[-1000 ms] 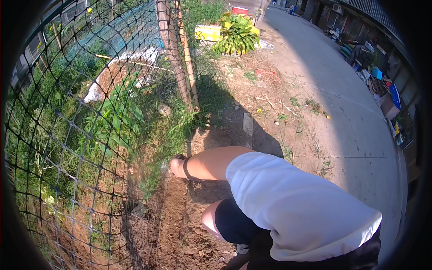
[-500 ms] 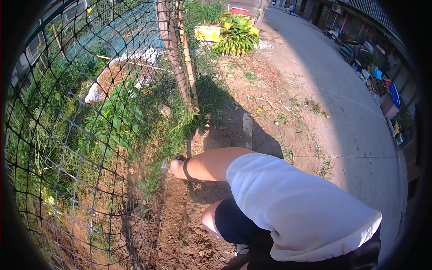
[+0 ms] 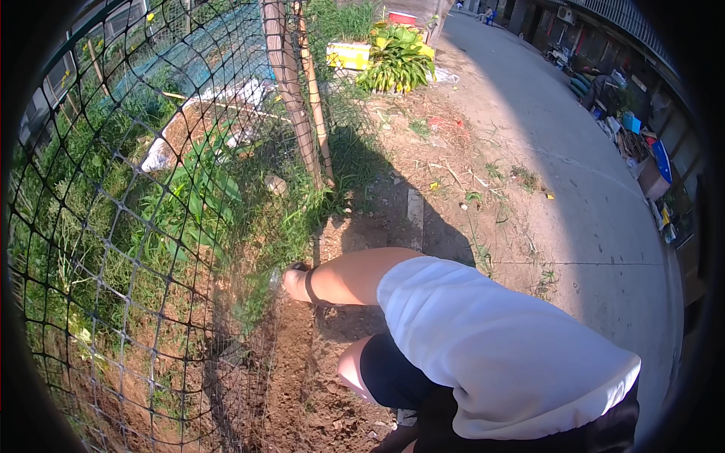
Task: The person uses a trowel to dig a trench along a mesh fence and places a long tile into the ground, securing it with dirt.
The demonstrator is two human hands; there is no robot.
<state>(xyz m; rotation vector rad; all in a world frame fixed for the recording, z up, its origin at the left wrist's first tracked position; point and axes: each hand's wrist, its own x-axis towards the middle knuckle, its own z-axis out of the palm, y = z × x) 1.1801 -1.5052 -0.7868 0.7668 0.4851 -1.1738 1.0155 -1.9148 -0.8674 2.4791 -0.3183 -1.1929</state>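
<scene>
- Right hand (image 3: 294, 285) reaches left, low to the ground, at the near end of the net (image 3: 138, 264); its fingers are mostly hidden, so I cannot tell how far they are open or whether they grip anything
- A small clear thing (image 3: 276, 280) sits just left of the fingers, too blurred to name; whether hand and thing touch, I cannot tell
- A dark band (image 3: 310, 285) circles the wrist
- Left hand is out of view, its fingers unknown
- The white sleeve (image 3: 483, 340) hides much of the near right ground; a bare knee (image 3: 352, 370) and dark shorts (image 3: 389, 370) show below it
- Rounded black borders cut off the corners
- A yellow and white box (image 3: 348, 55) stands far off, its marks too small to read
- Beside it grow a leafy plant (image 3: 396, 64) and, behind, a red tub (image 3: 402, 17)
- The net stands on the left across green weeds (image 3: 200, 196); a post (image 3: 291, 90) and a cane (image 3: 312, 90) stand beyond the hand
- Loose soil (image 3: 287, 377) lies on the near side
- A concrete path (image 3: 544, 136) runs far right, with clutter (image 3: 642, 147) along its right edge, hard to sort out
</scene>
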